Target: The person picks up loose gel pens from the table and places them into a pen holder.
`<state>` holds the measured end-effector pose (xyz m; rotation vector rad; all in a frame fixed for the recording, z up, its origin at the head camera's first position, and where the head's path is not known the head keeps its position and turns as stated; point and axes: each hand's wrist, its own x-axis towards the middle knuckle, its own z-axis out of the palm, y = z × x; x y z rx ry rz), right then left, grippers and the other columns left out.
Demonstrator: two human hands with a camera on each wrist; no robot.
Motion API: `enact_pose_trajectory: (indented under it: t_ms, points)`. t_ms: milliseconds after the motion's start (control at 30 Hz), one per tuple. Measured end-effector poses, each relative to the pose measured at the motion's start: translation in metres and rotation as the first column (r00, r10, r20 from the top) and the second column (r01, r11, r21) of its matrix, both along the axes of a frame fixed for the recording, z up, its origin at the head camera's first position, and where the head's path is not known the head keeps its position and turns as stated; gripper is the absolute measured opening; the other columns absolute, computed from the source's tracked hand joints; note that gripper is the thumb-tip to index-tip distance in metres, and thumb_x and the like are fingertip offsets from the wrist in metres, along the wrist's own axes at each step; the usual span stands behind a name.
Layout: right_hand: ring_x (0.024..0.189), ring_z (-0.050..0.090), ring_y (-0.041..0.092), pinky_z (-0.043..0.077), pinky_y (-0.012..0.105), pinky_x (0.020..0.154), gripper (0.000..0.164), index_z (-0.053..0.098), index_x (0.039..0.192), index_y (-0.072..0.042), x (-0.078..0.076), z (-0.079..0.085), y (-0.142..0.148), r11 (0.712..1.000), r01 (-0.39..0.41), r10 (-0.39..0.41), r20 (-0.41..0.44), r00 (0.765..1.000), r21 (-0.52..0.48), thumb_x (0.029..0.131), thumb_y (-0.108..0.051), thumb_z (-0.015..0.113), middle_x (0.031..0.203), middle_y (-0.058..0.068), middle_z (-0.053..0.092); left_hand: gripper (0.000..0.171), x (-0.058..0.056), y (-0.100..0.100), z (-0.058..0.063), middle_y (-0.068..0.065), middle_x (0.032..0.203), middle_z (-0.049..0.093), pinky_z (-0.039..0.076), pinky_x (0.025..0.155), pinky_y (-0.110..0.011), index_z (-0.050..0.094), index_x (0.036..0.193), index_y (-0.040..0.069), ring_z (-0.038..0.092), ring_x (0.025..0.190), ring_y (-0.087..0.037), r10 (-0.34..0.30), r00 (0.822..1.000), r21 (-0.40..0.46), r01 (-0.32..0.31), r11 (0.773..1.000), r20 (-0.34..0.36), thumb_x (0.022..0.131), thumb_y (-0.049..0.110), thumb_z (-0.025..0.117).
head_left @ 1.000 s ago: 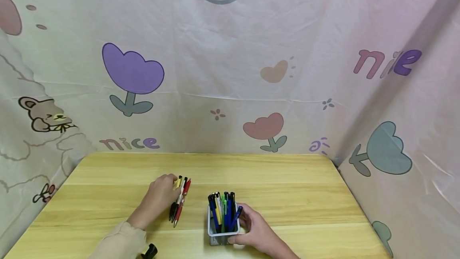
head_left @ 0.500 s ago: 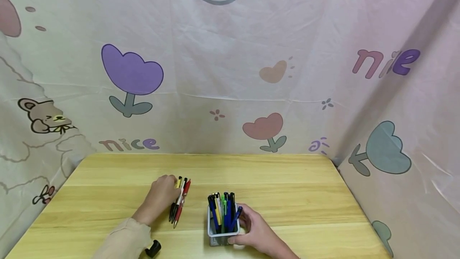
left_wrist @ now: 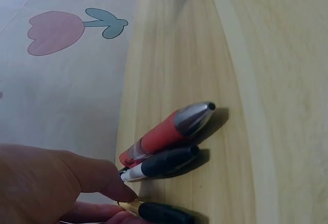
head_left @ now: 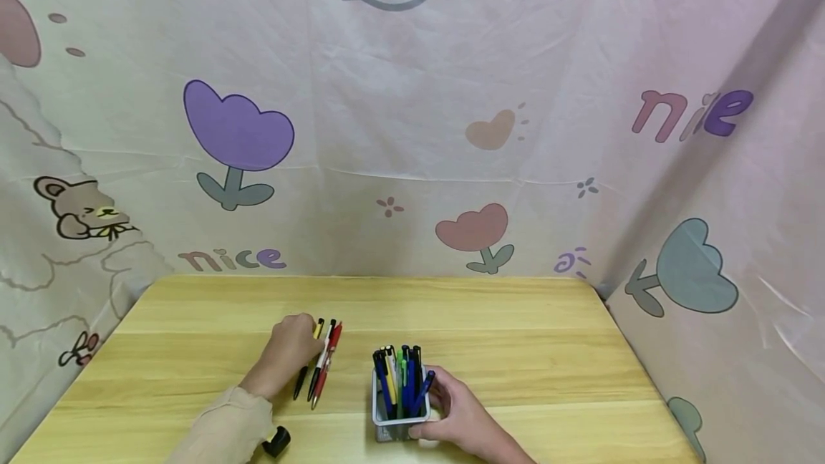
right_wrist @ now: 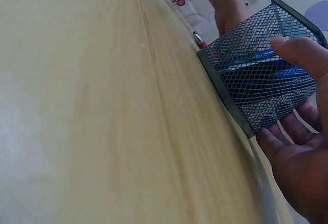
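My left hand [head_left: 286, 353] pinches a yellow pen with a black grip [left_wrist: 164, 212] between thumb and fingers, low over the table. Just right of it lie a white pen with a black grip [left_wrist: 166, 163] and a red pen with a silver tip [left_wrist: 164, 136], side by side. My right hand [head_left: 460, 410] holds a square mesh pen holder [head_left: 388, 432] from its right side, the thumb near the front and fingers behind. Several pens [head_left: 404, 374], blue, yellow, white, green and black, stand upright or slightly tilted in the holder. The holder stands on the table.
The wooden table [head_left: 548, 356] reaches back to a printed cloth [head_left: 387, 127] that hangs behind and on both sides. A black band or device [head_left: 277, 442] sits by the left sleeve [head_left: 228, 424].
My left hand has drawn the yellow pen slightly leftward, opening a gap between it and the white pen. The right hand and the pen holder have stayed in place.
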<state>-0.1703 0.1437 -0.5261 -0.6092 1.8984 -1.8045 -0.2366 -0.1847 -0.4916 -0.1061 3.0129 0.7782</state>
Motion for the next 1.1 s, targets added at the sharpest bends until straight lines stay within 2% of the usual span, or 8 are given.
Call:
enact_pose_trajectory:
  t_ms: [100,200,367,467,567,667,833,1100]
  points:
    - [0.133,0.06,0.009,0.047,0.015,0.113,0.079,0.047,0.151,-0.014,0.0,0.0,0.0,1.0,-0.001,0.001,-0.004,1.0,0.005,0.082,-0.008,0.085,0.151,0.018,0.055,0.028,0.001,-0.002,0.001,-0.001,0.062,0.04,0.033,0.049,-0.024,0.054,0.066,0.007,0.041,0.057,-0.016,0.005,1.0,0.011,-0.005,1.0,0.009,0.085,0.01,0.075]
    - [0.133,0.06,0.009,0.047,0.016,0.113,0.079,0.047,0.15,-0.014,0.0,0.0,0.0,1.0,0.001,0.0,-0.007,1.0,0.005,0.081,-0.008,0.085,0.151,0.018,0.055,0.024,0.002,-0.005,0.002,-0.001,0.063,0.041,0.033,0.05,-0.024,0.056,0.069,0.006,0.043,0.058,-0.016,0.014,1.0,0.026,-0.015,1.0,0.024,0.084,0.008,0.074]
    - [0.132,0.06,0.009,0.048,0.016,0.113,0.08,0.047,0.151,-0.014,0.0,0.001,0.0,1.0,-0.001,0.001,-0.005,1.0,0.003,0.081,-0.007,0.085,0.15,0.018,0.055,0.009,0.004,-0.009,0.006,-0.007,0.07,0.056,0.04,0.051,-0.025,0.065,0.084,0.0,0.052,0.061,-0.019,0.036,0.999,0.036,-0.038,0.999,0.04,0.081,0.005,0.072]
    - [0.132,0.06,0.009,0.048,0.015,0.112,0.08,0.047,0.151,-0.014,0.001,0.001,0.0,1.0,0.002,-0.002,-0.004,1.0,0.007,0.081,-0.007,0.085,0.15,0.018,0.055,0.019,0.005,-0.01,0.008,-0.011,0.079,0.065,0.043,0.052,-0.025,0.07,0.096,-0.005,0.055,0.063,-0.019,0.039,0.999,0.036,-0.04,0.999,0.032,0.08,0.005,0.071]
    - [0.132,0.061,0.008,0.048,0.015,0.112,0.08,0.047,0.151,-0.014,0.001,0.002,0.0,1.0,0.003,-0.003,-0.002,1.0,0.008,0.081,-0.007,0.085,0.15,0.018,0.055,0.035,0.007,-0.011,0.008,-0.014,0.089,0.071,0.045,0.051,-0.024,0.071,0.112,-0.008,0.056,0.062,-0.017,0.037,0.999,0.041,-0.038,0.998,0.012,0.08,0.006,0.07]
    - [0.132,0.061,0.008,0.048,0.015,0.111,0.079,0.047,0.151,-0.013,0.001,0.002,0.0,1.0,0.005,-0.005,-0.002,1.0,0.009,0.081,-0.008,0.085,0.15,0.018,0.055,0.04,0.007,-0.012,0.007,-0.013,0.091,0.073,0.044,0.05,-0.024,0.07,0.118,-0.008,0.055,0.06,-0.015,0.031,0.999,0.053,-0.031,0.998,-0.009,0.081,0.008,0.07]
    - [0.132,0.061,0.01,0.049,0.016,0.111,0.08,0.046,0.151,-0.013,0.001,0.001,-0.001,1.0,0.002,-0.002,0.002,1.0,0.004,0.082,-0.008,0.085,0.15,0.018,0.055,0.039,0.009,-0.01,0.01,-0.007,0.088,0.072,0.041,0.051,-0.023,0.071,0.119,-0.005,0.052,0.062,-0.013,0.017,0.998,0.062,-0.013,0.998,-0.064,0.082,0.01,0.07]
    - [0.132,0.061,0.009,0.049,0.016,0.112,0.081,0.046,0.151,-0.012,0.001,0.001,-0.001,1.0,0.004,-0.004,-0.013,1.0,0.002,0.08,-0.006,0.085,0.15,0.019,0.055,0.04,0.014,-0.004,0.024,-0.01,0.092,0.074,0.044,0.049,-0.018,0.07,0.12,-0.007,0.055,0.061,-0.011,0.018,0.99,0.181,0.008,0.983,-0.14,0.083,0.008,0.068]
